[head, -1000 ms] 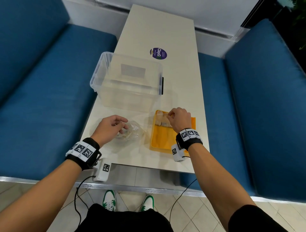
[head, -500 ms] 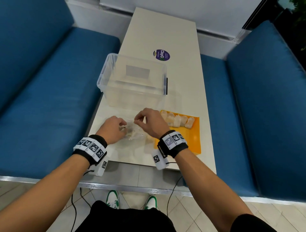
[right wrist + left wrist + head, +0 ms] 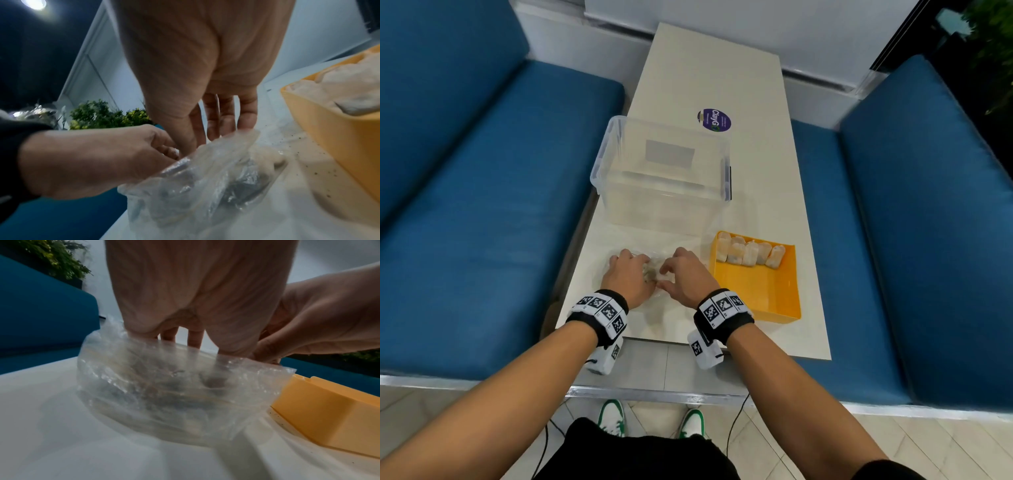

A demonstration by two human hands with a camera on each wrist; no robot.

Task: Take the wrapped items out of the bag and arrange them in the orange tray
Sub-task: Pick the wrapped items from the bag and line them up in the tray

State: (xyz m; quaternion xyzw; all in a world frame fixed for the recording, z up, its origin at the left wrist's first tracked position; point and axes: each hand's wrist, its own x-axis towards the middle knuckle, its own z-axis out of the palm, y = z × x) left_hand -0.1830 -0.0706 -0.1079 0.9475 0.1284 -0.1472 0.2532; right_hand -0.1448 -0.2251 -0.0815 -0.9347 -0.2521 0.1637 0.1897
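— Item one, nearest?
— Clear bag (image 3: 654,274) on the surface (image 3: 722,85), between both hands. Left hand (image 3: 627,276) fingers pinch its rim; right hand (image 3: 686,277) fingers, loosely extended, reach into its mouth.
— Further right?
— Orange tray (image 3: 763,291), just beside; five wrapped items (image 3: 750,254) rowed along its far wall.
— Beyond?
— Clear bin (image 3: 664,178).
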